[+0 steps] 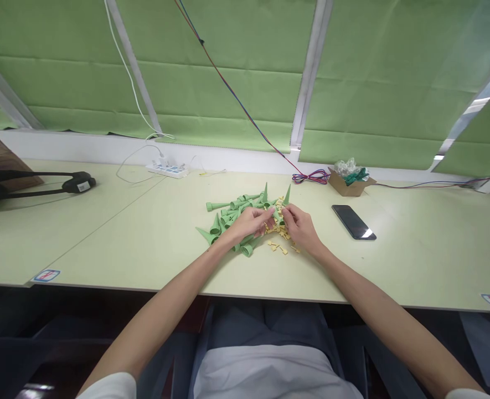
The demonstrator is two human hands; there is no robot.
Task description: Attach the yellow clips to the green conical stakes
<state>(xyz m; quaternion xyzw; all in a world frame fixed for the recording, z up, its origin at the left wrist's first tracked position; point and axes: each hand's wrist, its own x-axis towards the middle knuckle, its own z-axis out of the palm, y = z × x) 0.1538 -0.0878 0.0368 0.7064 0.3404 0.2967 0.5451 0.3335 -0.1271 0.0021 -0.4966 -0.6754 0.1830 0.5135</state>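
Apparently the work is unfinished: cones [216, 225] and yellow bits [284, 251] lie loose on the table [165, 244], how many done I cannot tell. Left hand [251, 221] and right hand [303, 226] curl their fingers among them, the pinch unclear.

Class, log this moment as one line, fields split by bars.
left grip: over green cones | right grip: beside yellow pieces | held: unclear | phone: on table, right of both grips

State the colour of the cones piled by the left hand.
Light green; the cones show best in the head view, the only one here.
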